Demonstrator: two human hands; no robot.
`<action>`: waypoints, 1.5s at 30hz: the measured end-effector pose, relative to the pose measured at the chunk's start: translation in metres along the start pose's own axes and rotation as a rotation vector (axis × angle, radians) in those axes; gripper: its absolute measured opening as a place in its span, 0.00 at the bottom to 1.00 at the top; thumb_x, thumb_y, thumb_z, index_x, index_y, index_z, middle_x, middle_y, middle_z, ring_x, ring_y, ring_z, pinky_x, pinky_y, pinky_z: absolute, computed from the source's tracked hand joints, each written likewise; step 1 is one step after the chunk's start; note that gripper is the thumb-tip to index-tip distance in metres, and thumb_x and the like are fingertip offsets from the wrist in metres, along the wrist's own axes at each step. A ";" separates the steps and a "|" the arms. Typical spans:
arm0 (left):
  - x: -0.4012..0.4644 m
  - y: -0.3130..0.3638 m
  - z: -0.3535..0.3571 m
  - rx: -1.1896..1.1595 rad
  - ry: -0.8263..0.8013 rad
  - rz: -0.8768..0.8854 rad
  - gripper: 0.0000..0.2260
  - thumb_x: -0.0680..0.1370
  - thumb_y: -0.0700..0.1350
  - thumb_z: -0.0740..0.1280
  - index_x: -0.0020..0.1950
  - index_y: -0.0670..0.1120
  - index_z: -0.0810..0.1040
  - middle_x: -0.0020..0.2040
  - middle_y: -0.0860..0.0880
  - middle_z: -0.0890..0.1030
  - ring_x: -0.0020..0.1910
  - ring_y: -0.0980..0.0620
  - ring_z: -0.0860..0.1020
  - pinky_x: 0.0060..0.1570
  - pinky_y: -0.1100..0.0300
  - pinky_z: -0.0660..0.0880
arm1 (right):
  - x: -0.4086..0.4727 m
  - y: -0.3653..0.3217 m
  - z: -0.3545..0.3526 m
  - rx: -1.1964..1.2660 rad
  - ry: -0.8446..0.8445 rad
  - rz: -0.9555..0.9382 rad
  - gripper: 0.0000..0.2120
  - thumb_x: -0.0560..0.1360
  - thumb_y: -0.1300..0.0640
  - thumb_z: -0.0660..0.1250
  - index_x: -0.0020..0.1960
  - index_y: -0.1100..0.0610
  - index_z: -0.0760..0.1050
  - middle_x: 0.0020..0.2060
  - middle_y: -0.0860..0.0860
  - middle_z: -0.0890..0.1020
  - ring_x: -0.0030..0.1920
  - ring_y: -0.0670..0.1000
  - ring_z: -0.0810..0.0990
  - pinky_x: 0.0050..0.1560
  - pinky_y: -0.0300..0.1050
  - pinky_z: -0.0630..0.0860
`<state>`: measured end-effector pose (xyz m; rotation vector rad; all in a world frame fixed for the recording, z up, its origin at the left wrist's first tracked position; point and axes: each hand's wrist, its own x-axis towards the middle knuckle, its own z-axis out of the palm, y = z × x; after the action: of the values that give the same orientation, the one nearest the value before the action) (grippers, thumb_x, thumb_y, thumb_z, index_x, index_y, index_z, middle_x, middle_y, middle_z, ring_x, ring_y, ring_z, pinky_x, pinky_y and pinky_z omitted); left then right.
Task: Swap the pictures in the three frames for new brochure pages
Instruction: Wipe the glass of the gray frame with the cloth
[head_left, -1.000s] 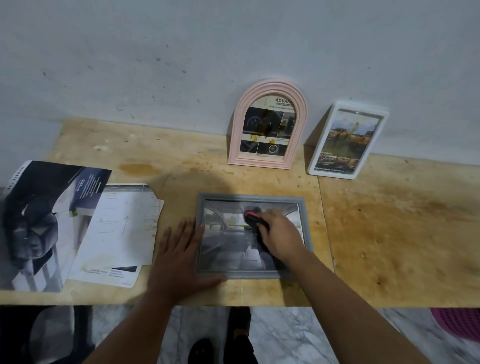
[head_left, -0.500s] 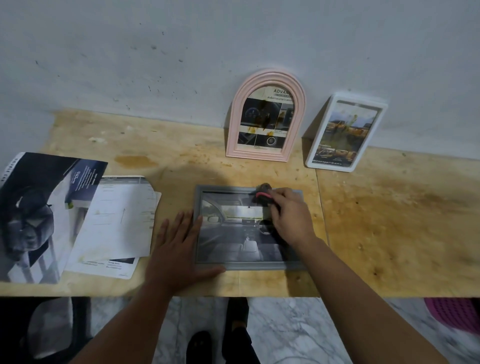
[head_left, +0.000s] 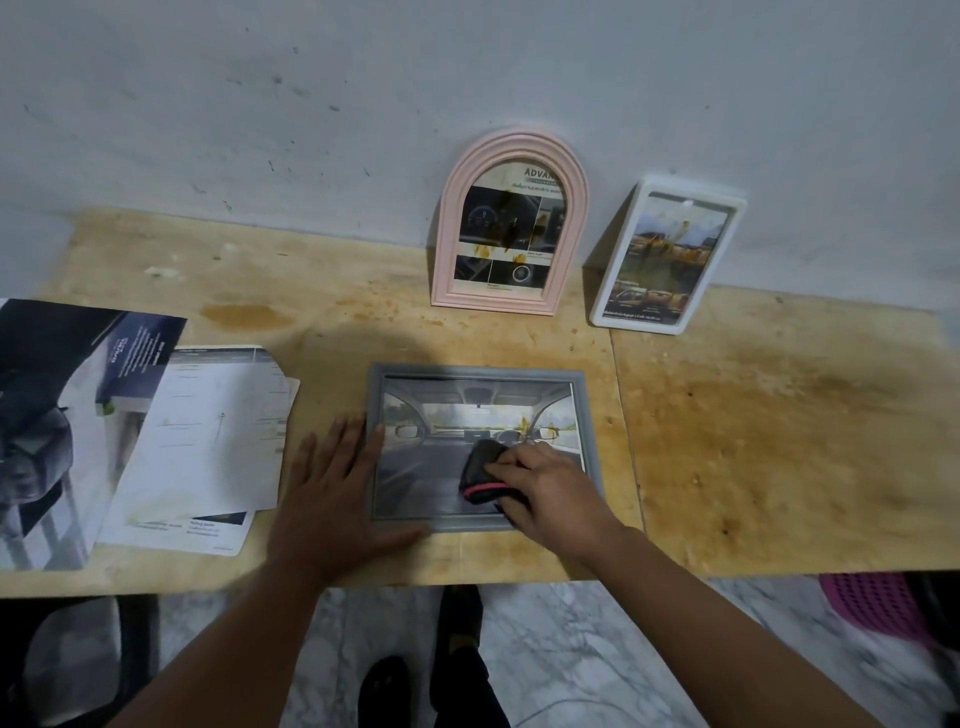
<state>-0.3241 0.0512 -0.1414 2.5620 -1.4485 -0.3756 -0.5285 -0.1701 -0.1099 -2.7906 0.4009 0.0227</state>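
Observation:
A grey frame (head_left: 478, 373) lies flat near the table's front edge, showing a car-interior picture. My left hand (head_left: 337, 493) presses flat on its left edge, fingers spread. My right hand (head_left: 550, 493) grips a black cloth with a red trim (head_left: 480, 470) against the glass at the frame's lower right. A pink arched frame (head_left: 511, 223) and a white rectangular frame (head_left: 670, 254) lean on the wall behind, each holding a brochure page. Loose brochure pages (head_left: 208, 441) lie at the left.
The wooden table (head_left: 779, 441) is stained and runs to the right of the frames. A dark brochure cover (head_left: 57, 415) lies at the far left. Below the front edge are a marble floor, a pink basket (head_left: 878, 603) at right and a chair at left.
My right hand moved the cloth across the glass, up to the frame's top edge, then down to its lower right. My left hand stayed on the frame's left side.

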 end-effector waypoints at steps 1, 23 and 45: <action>0.000 0.000 0.000 -0.002 -0.002 -0.002 0.59 0.65 0.86 0.54 0.85 0.47 0.54 0.85 0.44 0.51 0.84 0.46 0.46 0.80 0.38 0.51 | -0.001 0.001 0.000 -0.033 0.008 -0.009 0.22 0.76 0.47 0.70 0.68 0.52 0.79 0.58 0.50 0.79 0.57 0.55 0.77 0.54 0.54 0.76; 0.000 0.002 -0.003 -0.016 0.015 0.001 0.59 0.65 0.86 0.54 0.84 0.47 0.56 0.85 0.44 0.52 0.84 0.46 0.48 0.81 0.38 0.51 | 0.035 0.039 0.009 -0.306 0.157 0.328 0.22 0.83 0.45 0.60 0.73 0.52 0.73 0.53 0.56 0.75 0.50 0.59 0.74 0.45 0.52 0.71; 0.000 0.003 -0.003 0.010 0.009 0.004 0.59 0.65 0.86 0.54 0.84 0.47 0.56 0.85 0.43 0.53 0.84 0.46 0.48 0.81 0.39 0.50 | 0.018 0.012 0.006 -0.046 0.028 0.382 0.18 0.84 0.53 0.57 0.71 0.57 0.72 0.57 0.57 0.74 0.42 0.61 0.80 0.40 0.53 0.78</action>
<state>-0.3259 0.0496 -0.1381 2.5648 -1.4550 -0.3572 -0.5140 -0.1841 -0.1204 -2.7165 0.9445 0.0807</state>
